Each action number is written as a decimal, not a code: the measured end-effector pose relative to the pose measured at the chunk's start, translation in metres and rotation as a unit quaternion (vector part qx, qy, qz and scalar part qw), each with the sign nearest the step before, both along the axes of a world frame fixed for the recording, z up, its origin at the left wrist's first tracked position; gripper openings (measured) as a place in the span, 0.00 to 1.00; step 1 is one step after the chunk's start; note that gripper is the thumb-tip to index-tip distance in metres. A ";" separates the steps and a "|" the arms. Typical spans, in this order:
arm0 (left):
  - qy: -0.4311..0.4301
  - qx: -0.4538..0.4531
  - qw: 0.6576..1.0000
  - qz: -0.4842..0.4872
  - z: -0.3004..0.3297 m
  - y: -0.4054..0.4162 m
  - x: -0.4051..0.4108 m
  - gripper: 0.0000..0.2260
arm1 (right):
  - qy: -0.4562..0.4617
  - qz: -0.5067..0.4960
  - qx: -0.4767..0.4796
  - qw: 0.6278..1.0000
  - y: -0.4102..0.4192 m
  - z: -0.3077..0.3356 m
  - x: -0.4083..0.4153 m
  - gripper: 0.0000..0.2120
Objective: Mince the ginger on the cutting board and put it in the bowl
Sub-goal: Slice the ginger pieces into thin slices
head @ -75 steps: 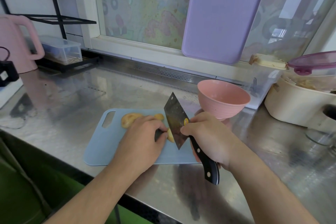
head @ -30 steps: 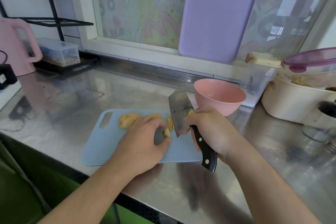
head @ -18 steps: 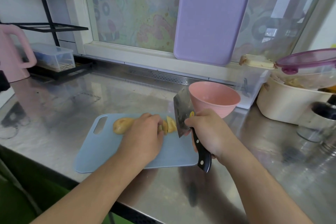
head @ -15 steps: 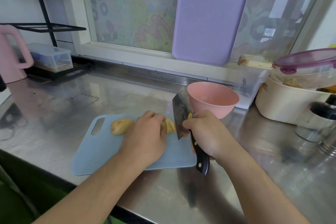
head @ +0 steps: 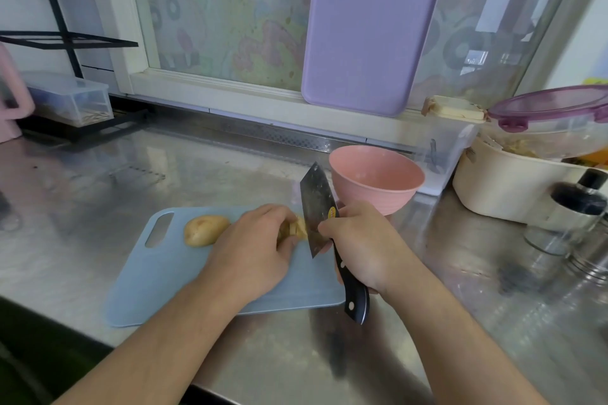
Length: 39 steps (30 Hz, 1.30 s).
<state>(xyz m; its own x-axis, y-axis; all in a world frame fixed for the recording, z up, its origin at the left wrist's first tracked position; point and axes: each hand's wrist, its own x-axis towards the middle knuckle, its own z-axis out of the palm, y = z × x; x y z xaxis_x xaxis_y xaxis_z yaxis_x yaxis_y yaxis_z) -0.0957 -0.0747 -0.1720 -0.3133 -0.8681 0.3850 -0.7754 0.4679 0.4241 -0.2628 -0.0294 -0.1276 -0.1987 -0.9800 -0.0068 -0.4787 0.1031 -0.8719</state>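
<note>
The ginger (head: 206,229) lay on the pale blue cutting board (head: 171,276), a knobbly tan root whose right end showed cut yellow slices (head: 297,227) beside the cleaver (head: 317,207). The left hand (head: 253,253) curled over the root, pinning it down; the right hand (head: 365,246) gripped the cleaver's black handle. A pink bowl (head: 376,179) stood just behind on the steel bench (head: 230,174), below a window with a lilac board (head: 368,23) leaning against it.

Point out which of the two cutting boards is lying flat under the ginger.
The light blue cutting board on the steel counter, holding the ginger. The purple board stands upright against the window and carries nothing.
</note>
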 end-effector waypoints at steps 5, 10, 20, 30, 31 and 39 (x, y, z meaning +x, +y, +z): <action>0.017 0.034 0.999 0.008 0.001 0.000 0.001 0.16 | 0.015 -0.008 -0.002 1.000 0.000 -0.004 -0.002 0.07; -0.063 0.079 0.994 -0.029 0.015 -0.003 0.000 0.30 | 0.012 -0.007 0.013 1.000 -0.002 -0.005 -0.001 0.08; -0.083 0.102 0.989 -0.064 0.026 -0.009 0.003 0.28 | 0.019 0.000 0.006 1.000 -0.001 -0.004 -0.002 0.07; 0.008 0.095 0.993 -0.063 0.012 -0.002 0.010 0.27 | 0.017 0.015 0.008 1.000 0.004 0.001 0.000 0.10; 0.015 0.097 0.993 -0.062 0.011 -0.001 0.010 0.28 | 0.016 0.015 0.006 1.000 0.005 0.002 0.000 0.10; 0.027 0.101 0.993 -0.054 0.010 0.000 0.009 0.29 | 0.025 0.011 0.003 1.000 0.007 0.005 0.002 0.09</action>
